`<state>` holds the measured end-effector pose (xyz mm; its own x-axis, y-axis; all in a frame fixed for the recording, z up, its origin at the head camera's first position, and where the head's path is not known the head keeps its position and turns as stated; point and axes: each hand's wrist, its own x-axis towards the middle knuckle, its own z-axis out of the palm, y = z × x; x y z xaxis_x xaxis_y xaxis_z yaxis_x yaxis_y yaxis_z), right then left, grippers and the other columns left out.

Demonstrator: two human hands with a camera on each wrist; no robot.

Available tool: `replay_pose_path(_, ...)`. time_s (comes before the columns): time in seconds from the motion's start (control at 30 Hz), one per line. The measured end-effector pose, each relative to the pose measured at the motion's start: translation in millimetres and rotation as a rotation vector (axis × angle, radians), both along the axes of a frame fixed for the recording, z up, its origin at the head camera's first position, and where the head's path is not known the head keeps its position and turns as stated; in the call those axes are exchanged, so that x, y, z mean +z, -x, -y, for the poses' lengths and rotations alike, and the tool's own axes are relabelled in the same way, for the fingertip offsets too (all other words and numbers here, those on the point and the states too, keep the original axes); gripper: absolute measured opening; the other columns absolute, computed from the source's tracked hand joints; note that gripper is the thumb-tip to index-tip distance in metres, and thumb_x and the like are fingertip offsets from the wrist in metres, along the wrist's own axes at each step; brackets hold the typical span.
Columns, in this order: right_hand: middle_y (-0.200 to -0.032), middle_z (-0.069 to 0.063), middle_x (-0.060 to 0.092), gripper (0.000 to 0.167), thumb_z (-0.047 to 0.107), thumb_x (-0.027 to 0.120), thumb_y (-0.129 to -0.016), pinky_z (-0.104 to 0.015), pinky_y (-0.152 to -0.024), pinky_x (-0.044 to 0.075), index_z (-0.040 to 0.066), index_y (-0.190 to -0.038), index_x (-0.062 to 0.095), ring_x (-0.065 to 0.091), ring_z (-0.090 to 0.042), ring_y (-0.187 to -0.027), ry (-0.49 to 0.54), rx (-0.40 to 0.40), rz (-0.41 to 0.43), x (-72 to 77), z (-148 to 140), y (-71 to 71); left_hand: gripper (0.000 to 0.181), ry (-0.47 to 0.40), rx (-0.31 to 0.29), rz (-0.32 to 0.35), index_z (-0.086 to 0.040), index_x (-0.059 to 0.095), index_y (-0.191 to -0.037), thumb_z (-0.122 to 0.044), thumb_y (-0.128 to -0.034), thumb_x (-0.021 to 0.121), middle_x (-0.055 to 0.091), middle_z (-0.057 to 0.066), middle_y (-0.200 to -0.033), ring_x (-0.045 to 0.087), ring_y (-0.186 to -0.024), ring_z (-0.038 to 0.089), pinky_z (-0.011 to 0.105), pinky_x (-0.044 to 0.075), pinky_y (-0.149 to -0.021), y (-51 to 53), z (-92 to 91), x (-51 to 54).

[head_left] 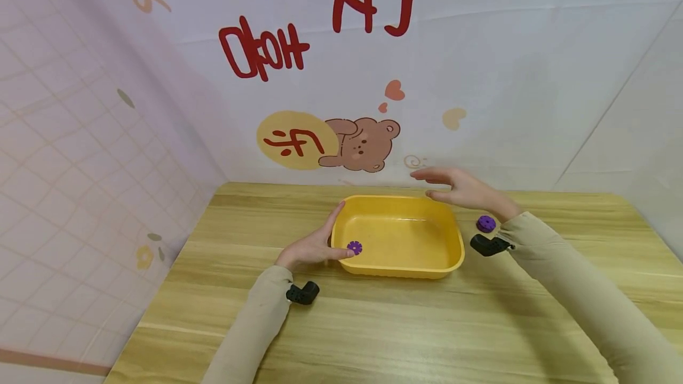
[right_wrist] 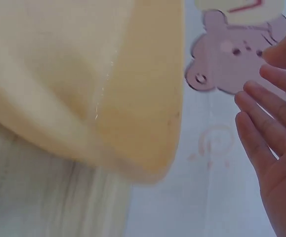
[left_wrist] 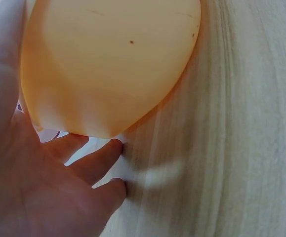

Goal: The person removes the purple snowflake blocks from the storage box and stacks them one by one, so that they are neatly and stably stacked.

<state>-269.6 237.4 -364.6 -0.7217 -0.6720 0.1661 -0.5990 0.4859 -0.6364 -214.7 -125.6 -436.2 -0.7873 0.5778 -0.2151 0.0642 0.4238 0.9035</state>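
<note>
My left hand (head_left: 315,245) holds the left end of a yellow plastic basin (head_left: 401,271), its thumb over the front-left rim and its fingers along the outer side. In the left wrist view, those fingers (left_wrist: 101,160) reach round below the basin's wall. Close to the thumb tip, a small purple flower-shaped disc (head_left: 354,248) shows inside the basin. Above the back-right corner of the basin is my right hand (head_left: 461,189), apart from it. Its fingers (right_wrist: 264,131) are loosely extended with nothing between them, as the right wrist view shows.
On the wooden table (head_left: 405,330), right of the basin and near the right wrist, lies a stack of purple discs (head_left: 486,223). A white printed wall covering (head_left: 496,64) with a bear (head_left: 368,147) rises behind the table. Another pale, grid-patterned covering (head_left: 69,182) stands at the left.
</note>
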Motion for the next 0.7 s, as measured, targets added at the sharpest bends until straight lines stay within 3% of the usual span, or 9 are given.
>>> replay_pose_path(0.07,-0.137,-0.012,0.053,0.045,0.015,0.061,-0.095,-0.051,-0.102,0.041,0.004,-0.137,0.053,0.052,-0.034,-0.122,-0.028,0.021,-0.002,1.4,10,4.3,0.112,-0.001,-0.001,0.003,-0.038,-0.012,-0.153,-0.024,-0.0852,0.076,-0.009,0.01,-0.16,0.05,-0.111,0.03,0.041,0.045,-0.093,-0.5,-0.3,-0.2)
replay_pose_path(0.1,-0.136,-0.012,0.054,0.044,0.014,0.062,-0.094,-0.052,-0.1,0.042,0.005,-0.136,0.054,0.053,-0.034,-0.121,-0.038,0.033,0.005,2.3,16,6.0,0.112,-0.003,-0.002,0.007,-0.038,-0.012,-0.153,-0.024,-0.0854,0.076,-0.009,0.01,-0.16,0.051,-0.11,0.031,0.041,0.045,-0.092,-0.2,-0.3,-0.5)
replay_pose_path(0.13,-0.135,-0.011,0.055,0.043,0.014,0.061,-0.094,-0.051,-0.1,0.043,0.006,-0.136,0.054,0.053,-0.033,-0.12,-0.053,0.046,0.008,2.7,22,8.0,0.112,-0.006,-0.002,0.006,-0.037,-0.012,-0.153,-0.024,-0.0852,0.076,-0.01,0.009,-0.16,0.045,-0.12,0.028,0.038,0.04,-0.099,0.3,-0.2,-0.7)
replay_pose_path(0.2,-0.133,-0.013,0.056,0.042,0.01,0.061,-0.093,-0.05,-0.099,0.044,0.004,-0.135,0.055,0.053,-0.034,-0.12,-0.06,0.083,0.026,3.5,34,11.4,0.112,-0.013,-0.006,0.014,-0.037,-0.013,-0.153,-0.023,-0.0856,0.076,-0.01,0.009,-0.16,0.047,-0.119,0.032,0.041,0.041,-0.099,1.0,0.4,-1.4)
replay_pose_path(0.33,-0.13,-0.015,0.057,0.039,0.005,0.059,-0.093,-0.047,-0.1,0.044,0.0,-0.131,0.056,0.054,-0.034,-0.119,-0.063,0.146,0.037,2.3,56,16.7,0.113,-0.025,-0.017,-0.009,-0.036,-0.013,-0.153,-0.02,-0.0851,0.076,-0.011,0.011,-0.16,0.027,-0.137,0.031,0.045,0.02,-0.114,1.2,2.4,-1.3)
replay_pose_path(0.47,-0.126,-0.018,0.059,0.035,0.003,0.058,-0.093,-0.045,-0.098,0.046,-0.002,-0.128,0.058,0.057,-0.032,-0.115,-0.033,0.187,0.064,-1.6,71,20.1,0.113,-0.029,-0.032,-0.026,-0.032,-0.013,-0.154,-0.02,-0.0851,0.075,-0.01,0.012,-0.16,0.018,-0.142,0.032,0.048,0.015,-0.115,1.6,2.9,-0.9)
replay_pose_path(0.57,-0.123,-0.018,0.061,0.032,0.001,0.058,-0.093,-0.043,-0.095,0.048,-0.004,-0.124,0.06,0.059,-0.031,-0.111,0.004,0.209,0.095,-6.4,78,22.0,0.112,-0.03,-0.033,-0.023,-0.029,-0.013,-0.154,-0.021,-0.0853,0.075,-0.01,0.012,-0.16,0.02,-0.141,0.032,0.048,0.017,-0.115,2.0,2.2,-1.3)
replay_pose_path(0.7,-0.121,-0.02,0.062,0.031,-0.003,0.058,-0.091,-0.042,-0.093,0.05,-0.007,-0.121,0.061,0.06,-0.034,-0.109,0.049,0.253,0.122,-15.0,87,22.6,0.113,-0.049,-0.025,0.016,-0.032,-0.015,-0.153,-0.02,-0.0856,0.075,-0.007,0.009,-0.16,0.034,-0.135,0.027,0.041,0.023,-0.114,2.0,0.2,-1.6)
